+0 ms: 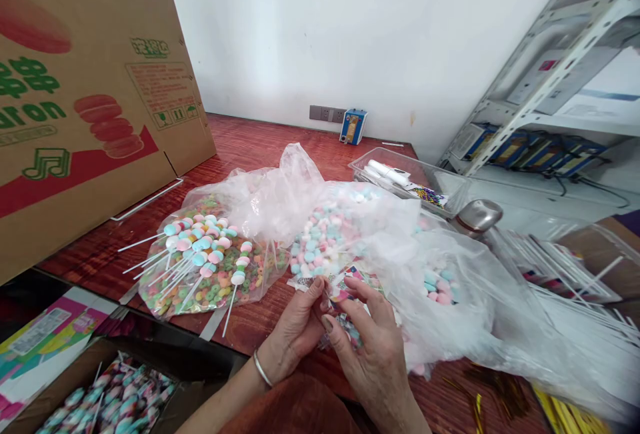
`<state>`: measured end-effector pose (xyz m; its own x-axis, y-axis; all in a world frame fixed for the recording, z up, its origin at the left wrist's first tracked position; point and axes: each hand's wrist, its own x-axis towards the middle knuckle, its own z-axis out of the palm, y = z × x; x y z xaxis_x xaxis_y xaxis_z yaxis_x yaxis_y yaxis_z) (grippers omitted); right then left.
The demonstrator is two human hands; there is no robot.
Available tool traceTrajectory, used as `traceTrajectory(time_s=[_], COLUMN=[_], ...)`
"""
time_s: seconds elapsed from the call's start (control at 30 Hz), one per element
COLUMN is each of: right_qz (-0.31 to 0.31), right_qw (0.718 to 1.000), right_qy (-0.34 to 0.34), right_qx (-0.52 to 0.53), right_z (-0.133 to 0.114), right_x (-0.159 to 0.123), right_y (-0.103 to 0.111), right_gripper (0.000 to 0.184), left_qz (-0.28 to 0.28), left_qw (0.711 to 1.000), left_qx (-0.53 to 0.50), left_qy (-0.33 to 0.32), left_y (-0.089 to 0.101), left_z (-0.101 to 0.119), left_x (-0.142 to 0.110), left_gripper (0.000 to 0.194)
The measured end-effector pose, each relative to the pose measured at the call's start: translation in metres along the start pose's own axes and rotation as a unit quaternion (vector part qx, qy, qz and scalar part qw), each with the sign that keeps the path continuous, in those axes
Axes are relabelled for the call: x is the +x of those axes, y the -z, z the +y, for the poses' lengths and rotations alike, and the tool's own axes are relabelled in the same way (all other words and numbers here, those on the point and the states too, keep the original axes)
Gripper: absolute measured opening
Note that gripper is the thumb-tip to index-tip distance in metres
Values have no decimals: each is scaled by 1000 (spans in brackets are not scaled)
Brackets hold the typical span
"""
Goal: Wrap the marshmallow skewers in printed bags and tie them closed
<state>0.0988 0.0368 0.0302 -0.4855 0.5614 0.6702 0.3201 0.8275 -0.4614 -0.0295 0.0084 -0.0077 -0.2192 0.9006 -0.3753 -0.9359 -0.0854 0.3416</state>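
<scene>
My left hand (297,327) and my right hand (370,344) meet at the table's near edge, fingers pinched together on a small printed candy wrapper (345,285). A silver bangle (261,369) sits on my left wrist. Just beyond the hands lies an open clear bag of pastel marshmallow candies (325,234). To the left, several finished candy skewers on white sticks (200,254) rest on a bag of coloured ring candies (210,287).
A large cardboard box (85,101) stands at the left on the red wooden table (250,147). A clear tray (400,177) sits behind. White sticks in a clear tray (565,267) are at the right. A box of wrapped skewers (100,401) lies below left. Metal shelving (550,74) stands at right.
</scene>
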Motion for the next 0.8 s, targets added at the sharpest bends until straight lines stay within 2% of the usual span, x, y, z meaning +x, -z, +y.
traceTrajectory(time_s=[0.1,0.27,0.47,0.57,0.8], right_qz=[-6,-14,-29,-13,29], right_qw=[1000,999,990,991,998], right_qy=[-12,-23,-98,-88,-33], right_qx=[-16,-40,96,104,41], right_z=[4,9,6,4,-1], right_x=[-1,-8,-6,-3,-1], right_y=[-2,-7,-4,-1,3], right_gripper=[10,15,23,20,22], left_qz=[-35,-78,-70,-59,-57], left_qw=[997,987,986,993,994], left_qx=[62,134,141,102,-17], left_qy=[-33,-37,-47,-22,90], left_y=[-1,-1,-3,0,11], left_z=[2,6,10,10,6], left_x=[-5,-7,-7,-5,3], left_gripper=[29,17,19,19,22])
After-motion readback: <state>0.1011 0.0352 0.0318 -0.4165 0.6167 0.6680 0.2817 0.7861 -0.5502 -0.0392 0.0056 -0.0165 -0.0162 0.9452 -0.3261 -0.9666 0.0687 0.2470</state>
